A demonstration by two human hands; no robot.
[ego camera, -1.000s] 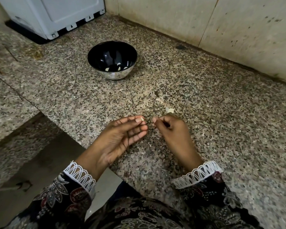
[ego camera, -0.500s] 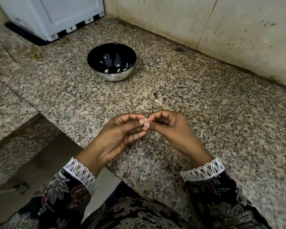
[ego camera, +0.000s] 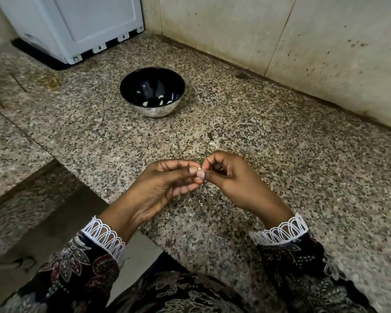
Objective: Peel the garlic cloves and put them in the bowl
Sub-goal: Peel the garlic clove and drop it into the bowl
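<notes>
A small pale garlic clove [ego camera: 199, 169] is pinched between the fingertips of both hands, above the speckled granite counter [ego camera: 280, 177]. My left hand [ego camera: 165, 184] holds it from the left with thumb and forefinger. My right hand [ego camera: 230, 177] pinches it from the right, its other fingers curled in. Most of the clove is hidden by the fingertips. A black bowl [ego camera: 152, 92] with a shiny metal outside stands farther back on the counter, and a few white peeled cloves [ego camera: 160, 102] lie in its bottom.
A white appliance [ego camera: 77, 26] stands at the back left corner. A stained wall [ego camera: 303, 41] runs along the back and right. Small bits of garlic skin [ego camera: 212, 143] lie on the counter beyond my hands. The counter edge drops off at the lower left.
My right hand came in from a little apart and now meets my left hand at the clove. Both hands have stayed together at the clove since half a second ago.
</notes>
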